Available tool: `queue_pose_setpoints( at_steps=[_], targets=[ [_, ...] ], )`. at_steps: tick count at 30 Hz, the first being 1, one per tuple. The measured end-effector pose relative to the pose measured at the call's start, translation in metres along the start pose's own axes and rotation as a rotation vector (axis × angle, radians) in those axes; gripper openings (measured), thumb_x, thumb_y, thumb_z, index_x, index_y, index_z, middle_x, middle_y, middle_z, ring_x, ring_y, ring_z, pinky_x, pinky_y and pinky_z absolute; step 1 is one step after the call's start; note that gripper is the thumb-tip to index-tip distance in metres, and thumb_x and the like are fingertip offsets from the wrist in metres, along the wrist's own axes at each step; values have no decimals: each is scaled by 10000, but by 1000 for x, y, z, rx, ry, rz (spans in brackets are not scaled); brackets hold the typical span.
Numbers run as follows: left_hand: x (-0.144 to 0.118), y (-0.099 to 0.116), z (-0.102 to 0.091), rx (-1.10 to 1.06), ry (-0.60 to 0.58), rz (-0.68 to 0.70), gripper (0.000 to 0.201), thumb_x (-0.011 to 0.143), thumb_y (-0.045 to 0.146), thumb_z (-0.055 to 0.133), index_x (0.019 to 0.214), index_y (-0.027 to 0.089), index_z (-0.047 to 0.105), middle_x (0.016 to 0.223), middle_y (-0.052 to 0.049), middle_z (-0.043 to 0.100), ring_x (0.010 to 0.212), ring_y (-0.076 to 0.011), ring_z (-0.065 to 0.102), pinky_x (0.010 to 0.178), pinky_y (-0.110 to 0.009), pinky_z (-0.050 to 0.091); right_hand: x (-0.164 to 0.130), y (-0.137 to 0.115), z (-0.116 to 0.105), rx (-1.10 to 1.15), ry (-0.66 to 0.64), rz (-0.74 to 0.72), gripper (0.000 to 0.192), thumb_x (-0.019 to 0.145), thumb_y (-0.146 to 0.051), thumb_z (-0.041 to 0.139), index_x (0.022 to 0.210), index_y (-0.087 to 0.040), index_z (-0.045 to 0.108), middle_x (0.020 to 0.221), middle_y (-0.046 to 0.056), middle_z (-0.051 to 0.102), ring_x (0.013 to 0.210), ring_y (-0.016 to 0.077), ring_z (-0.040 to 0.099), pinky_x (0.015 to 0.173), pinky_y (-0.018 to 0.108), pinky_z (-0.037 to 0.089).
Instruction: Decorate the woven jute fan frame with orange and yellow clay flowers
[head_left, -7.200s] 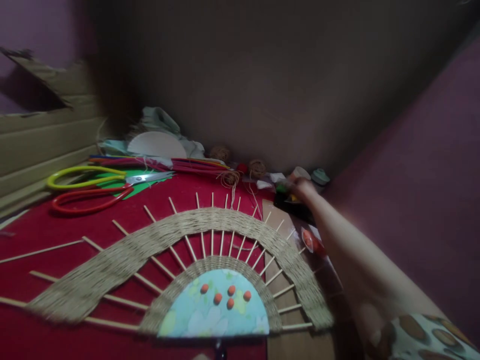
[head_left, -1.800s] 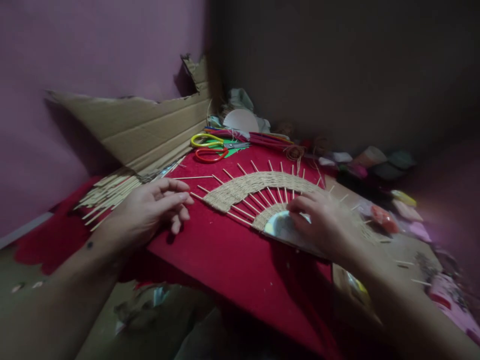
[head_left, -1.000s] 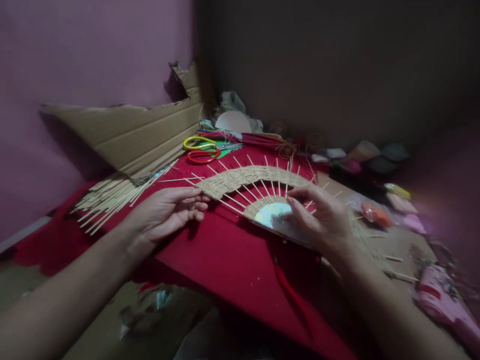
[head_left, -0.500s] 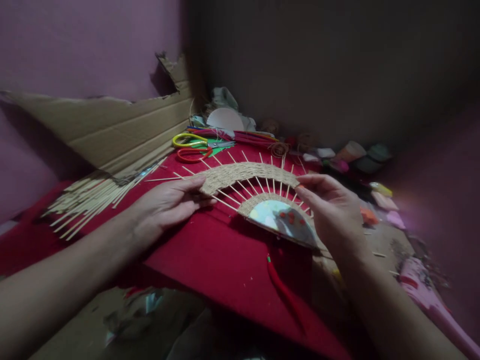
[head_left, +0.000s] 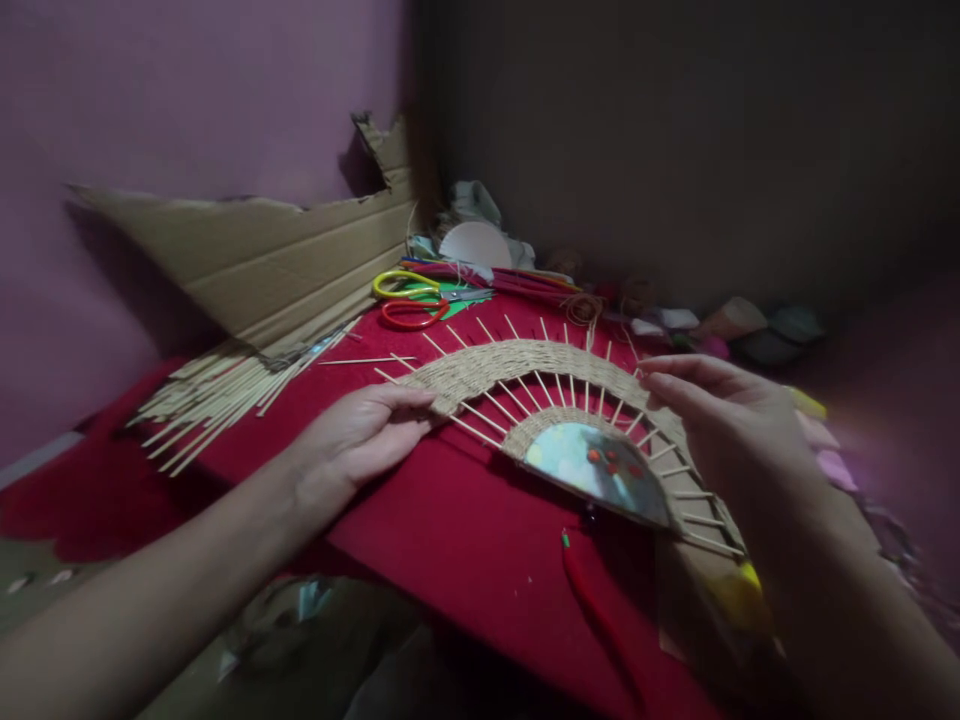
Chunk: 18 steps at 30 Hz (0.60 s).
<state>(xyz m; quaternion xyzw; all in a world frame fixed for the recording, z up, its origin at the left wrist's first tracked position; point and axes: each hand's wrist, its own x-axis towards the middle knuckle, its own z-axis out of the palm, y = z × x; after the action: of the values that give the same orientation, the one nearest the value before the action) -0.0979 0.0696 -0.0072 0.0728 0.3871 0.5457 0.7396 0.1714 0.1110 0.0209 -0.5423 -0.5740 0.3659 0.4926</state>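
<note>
A half-round woven fan (head_left: 517,362) with thin stick ribs spreads out in front of me. Its twine band arches over a smaller half-round centre panel (head_left: 585,458) printed pale blue with red spots. At the band's left end, my left hand (head_left: 379,430) grips it, thumb on top and fingers underneath. My right hand (head_left: 720,400) is closed in a pinch just above the band's upper right side. A thin strand of twine (head_left: 631,345) runs to those fingertips, though the exact grip is small and blurred. The right forearm passes over the fan's right end.
Scissors (head_left: 412,298) with yellow and red handles lie behind the fan on red cloth (head_left: 420,530). Loose sticks (head_left: 225,395) are piled left, by a leaning cardboard sheet (head_left: 285,245). A red-handled tool (head_left: 589,590) lies near the front edge. Assorted craft supplies line the back.
My right hand has moved from the band's right end to just above it, fingertips pinched. More of the fan's right side and its ribs now show. The whole view has shifted slightly.
</note>
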Motion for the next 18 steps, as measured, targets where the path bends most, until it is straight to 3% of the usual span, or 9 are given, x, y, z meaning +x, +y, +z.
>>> queue_pose_setpoints(
  at_steps=[4,9,13,18],
  targets=[
    [7,-2,-6,24,38,40,383,787,-64,419,1127,17,574,813,-152,705,672,-203,690,642,-267,577,-1,-7,4,-40,13,18,153,650,-246,749,795,-206,722,694,0,661,584,60,539,549,182,421],
    [16,-5,-17,-34,-69,89,442,805,-42,413,1233,1,512,972,-193,692,872,-241,688,796,-319,573,2,-19,12,-153,-17,-25,121,640,-256,753,741,-200,714,643,-2,659,576,77,554,545,196,445],
    [16,-7,-21,-40,-100,96,451,815,-31,424,1258,-4,503,1031,-198,682,950,-238,669,913,-336,526,9,-22,35,-228,-202,-104,98,646,-262,742,726,-208,728,665,4,683,582,97,571,564,235,473],
    [15,-7,-22,-59,-123,122,482,785,-56,434,1255,14,516,1095,-196,663,1011,-230,642,966,-348,486,13,-22,88,-122,-472,-171,49,660,-168,687,699,-197,693,679,6,681,632,132,613,611,286,508]
  ],
)
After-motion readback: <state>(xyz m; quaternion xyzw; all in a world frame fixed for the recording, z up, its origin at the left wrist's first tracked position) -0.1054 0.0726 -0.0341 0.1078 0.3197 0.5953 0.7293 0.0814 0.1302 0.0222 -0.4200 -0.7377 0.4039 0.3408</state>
